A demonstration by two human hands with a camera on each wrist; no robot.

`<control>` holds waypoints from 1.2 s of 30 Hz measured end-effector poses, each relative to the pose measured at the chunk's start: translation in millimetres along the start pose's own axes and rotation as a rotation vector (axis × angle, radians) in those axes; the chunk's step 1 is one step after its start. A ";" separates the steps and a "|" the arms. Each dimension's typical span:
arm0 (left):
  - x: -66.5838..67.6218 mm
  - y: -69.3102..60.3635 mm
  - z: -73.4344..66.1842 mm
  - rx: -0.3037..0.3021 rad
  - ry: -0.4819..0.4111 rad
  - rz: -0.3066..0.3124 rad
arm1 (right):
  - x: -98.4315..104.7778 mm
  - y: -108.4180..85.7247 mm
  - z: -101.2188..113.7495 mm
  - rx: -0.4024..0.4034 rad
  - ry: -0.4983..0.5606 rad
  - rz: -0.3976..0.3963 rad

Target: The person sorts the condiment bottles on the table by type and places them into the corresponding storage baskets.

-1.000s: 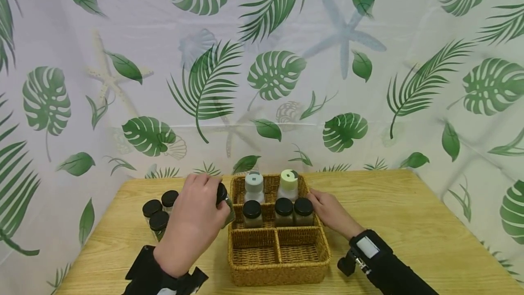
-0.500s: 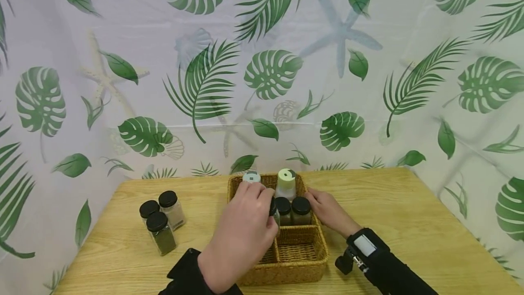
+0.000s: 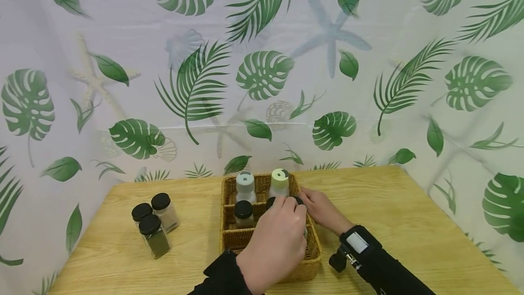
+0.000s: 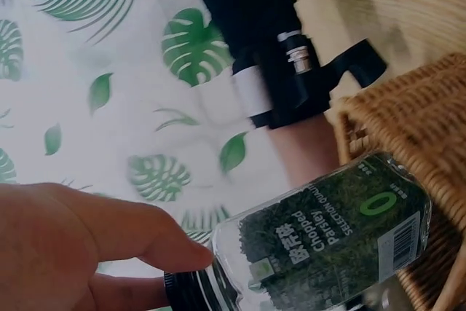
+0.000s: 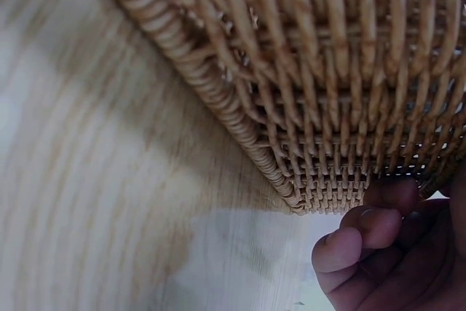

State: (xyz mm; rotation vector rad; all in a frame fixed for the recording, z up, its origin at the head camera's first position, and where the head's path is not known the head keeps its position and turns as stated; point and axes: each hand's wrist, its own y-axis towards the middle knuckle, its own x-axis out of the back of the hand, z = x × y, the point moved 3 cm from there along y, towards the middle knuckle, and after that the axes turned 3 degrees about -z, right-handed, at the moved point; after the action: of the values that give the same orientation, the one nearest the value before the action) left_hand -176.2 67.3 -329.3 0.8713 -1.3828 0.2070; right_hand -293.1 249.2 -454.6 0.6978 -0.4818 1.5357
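Observation:
In the left wrist view my left hand (image 4: 109, 245) pinches the black lid (image 4: 188, 290) of a clear jar labelled Chopped Parsley (image 4: 328, 238), tilted beside the wicker basket (image 4: 415, 107). In the head view that left hand (image 3: 278, 240) is over the basket's front right part, hiding most of the jar. My right hand (image 3: 325, 211) holds the basket's right side near the back; in the right wrist view its curled fingers (image 5: 378, 227) touch the wicker wall (image 5: 328, 71).
Inside the basket stand a grey-lidded bottle (image 3: 245, 188), a yellow-lidded bottle (image 3: 279, 183) and a black-lidded jar (image 3: 244, 214); more black lids are partly hidden. Three black-lidded jars (image 3: 157, 240) stand on the wooden table (image 3: 196, 222) at the left. A leaf-patterned cloth hangs behind.
My left hand has carried its jar rightward from the basket's left side, across the middle row, to the front right part. My right hand has stayed at the basket's side. The head view has shifted slightly.

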 end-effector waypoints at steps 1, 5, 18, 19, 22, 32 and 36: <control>-3.5 1.2 -0.7 -0.004 -0.007 0.013 | -0.3 0.2 -0.2 0.005 0.000 0.000; -16.7 3.6 -2.9 -0.029 0.011 0.056 | -1.8 0.5 -1.9 0.018 0.007 0.006; -44.2 8.7 -9.2 -0.021 0.059 0.135 | 1.7 -0.9 2.4 0.072 -0.058 -0.054; -46.3 9.4 -9.9 -0.021 0.060 0.144 | 1.7 -1.2 2.7 0.077 -0.063 -0.060; -52.4 10.5 -12.2 -0.021 0.061 0.170 | 1.1 -1.5 3.5 0.071 -0.055 -0.050; -61.6 12.8 -12.7 -0.004 0.081 0.208 | 1.3 0.0 3.6 0.051 -0.033 -0.031; -63.7 10.9 -11.5 0.000 0.052 0.219 | 0.5 -1.0 2.4 0.043 -0.017 -0.009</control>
State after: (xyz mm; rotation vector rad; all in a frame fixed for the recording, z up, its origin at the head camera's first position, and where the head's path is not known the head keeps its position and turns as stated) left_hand -188.3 104.6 -382.0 0.7087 -1.4286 0.3944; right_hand -291.8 248.0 -452.6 0.7454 -0.4589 1.5363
